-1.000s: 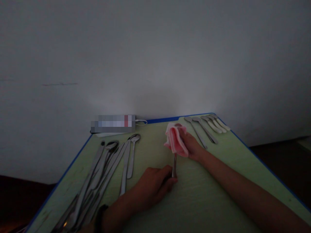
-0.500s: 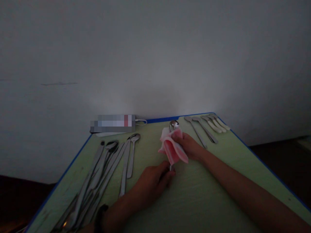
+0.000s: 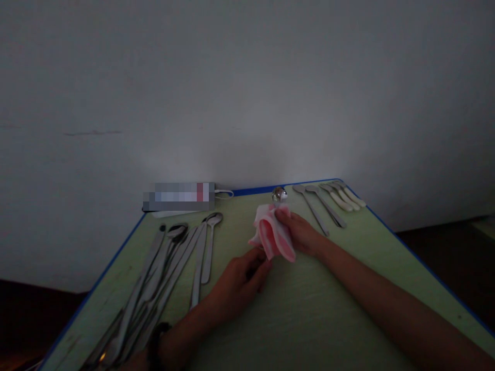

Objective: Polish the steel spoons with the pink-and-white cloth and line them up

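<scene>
Above the middle of the table a shiny metal spoon (image 3: pixel 279 195) points away from me, its bowl showing beyond a pink and white cloth (image 3: pixel 270 232). My right hand (image 3: pixel 299 232) is closed round the cloth and the spoon within it, thumb on top near the bowl. At the lower end, my left hand (image 3: pixel 245 275) pinches the spoon's handle, which is mostly hidden by cloth and fingers. A dark band circles the left wrist.
Many metal spoons and other cutlery (image 3: pixel 170 273) lie in a loose pile on the left. At the back right are metal spoons (image 3: pixel 325 206) and several pale-handled pieces (image 3: pixel 340 198). A blurred-out object (image 3: pixel 180 197) with a white cable stands against the wall (image 3: pixel 247 103) on the green table (image 3: pixel 328 309).
My left hand has shifted slightly left and up, closer to the cloth. The spoon's bowl has turned and sits a little farther out of the cloth. The other cutlery stays put.
</scene>
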`<state>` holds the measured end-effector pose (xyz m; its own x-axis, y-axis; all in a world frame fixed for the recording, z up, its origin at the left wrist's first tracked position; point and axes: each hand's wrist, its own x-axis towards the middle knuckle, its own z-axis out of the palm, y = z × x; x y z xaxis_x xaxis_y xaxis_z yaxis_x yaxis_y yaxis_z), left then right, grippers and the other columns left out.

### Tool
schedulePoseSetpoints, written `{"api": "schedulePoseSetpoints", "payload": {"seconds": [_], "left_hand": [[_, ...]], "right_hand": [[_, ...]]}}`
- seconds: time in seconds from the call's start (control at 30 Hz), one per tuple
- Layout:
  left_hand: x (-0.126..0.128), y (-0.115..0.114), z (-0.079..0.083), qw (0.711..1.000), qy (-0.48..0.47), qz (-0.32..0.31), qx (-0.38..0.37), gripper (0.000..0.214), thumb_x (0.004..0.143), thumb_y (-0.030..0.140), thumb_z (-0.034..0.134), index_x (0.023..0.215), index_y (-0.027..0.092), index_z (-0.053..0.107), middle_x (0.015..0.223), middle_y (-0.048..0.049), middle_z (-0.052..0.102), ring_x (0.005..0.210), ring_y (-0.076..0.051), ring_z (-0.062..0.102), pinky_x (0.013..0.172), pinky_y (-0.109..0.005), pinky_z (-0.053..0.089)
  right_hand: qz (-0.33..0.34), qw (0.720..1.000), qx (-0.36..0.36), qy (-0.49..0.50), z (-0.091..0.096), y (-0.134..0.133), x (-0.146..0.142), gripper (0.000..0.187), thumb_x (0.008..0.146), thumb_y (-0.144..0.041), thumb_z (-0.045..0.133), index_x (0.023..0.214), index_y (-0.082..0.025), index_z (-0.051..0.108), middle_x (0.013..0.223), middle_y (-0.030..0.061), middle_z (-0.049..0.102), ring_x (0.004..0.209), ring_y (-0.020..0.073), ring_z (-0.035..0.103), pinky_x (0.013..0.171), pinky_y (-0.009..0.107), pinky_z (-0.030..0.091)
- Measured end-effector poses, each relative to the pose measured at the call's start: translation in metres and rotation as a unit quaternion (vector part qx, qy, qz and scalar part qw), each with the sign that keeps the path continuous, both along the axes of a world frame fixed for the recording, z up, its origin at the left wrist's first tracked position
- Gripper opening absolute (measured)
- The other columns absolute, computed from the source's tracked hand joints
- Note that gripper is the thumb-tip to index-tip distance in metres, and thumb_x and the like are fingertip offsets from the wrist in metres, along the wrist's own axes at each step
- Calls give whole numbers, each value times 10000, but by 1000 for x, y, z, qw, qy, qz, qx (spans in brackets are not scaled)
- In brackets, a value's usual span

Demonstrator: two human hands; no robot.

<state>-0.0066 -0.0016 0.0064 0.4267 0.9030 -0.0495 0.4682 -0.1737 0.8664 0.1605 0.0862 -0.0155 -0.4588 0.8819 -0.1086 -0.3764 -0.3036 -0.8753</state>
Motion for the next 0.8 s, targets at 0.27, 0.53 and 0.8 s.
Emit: {"api": "schedulePoseSetpoints", "payload": {"seconds": [0.27,0.53,0.8], "left_hand": [[-6,-1,2,997,8,-76,-23,197,823,270,479,656,175,433,547,74,388,503,-76,374,472,-191,272],[-9,0,5,993,2,-101,-61,208,821,268,471,642,178,415,540,64,418,494,-79,400,459,-185,282],[-7,-1,4,994,27,-99,-26,191,826,253,459,655,174,426,575,60,373,524,-83,362,473,-197,261]], "right_hand": [[-96,990,-84,61,-1,8,-3,376,768,-523,542,863,-163,598,773,38,672,743,164,628,725,290,490],[-61,995,-10,82,4,4,-2,325,724,-416,633,950,-191,572,844,22,671,792,163,623,724,288,495],[-55,997,-26,49,2,3,-1,266,721,-382,643,860,-160,600,775,28,664,687,138,604,684,266,488]]}}
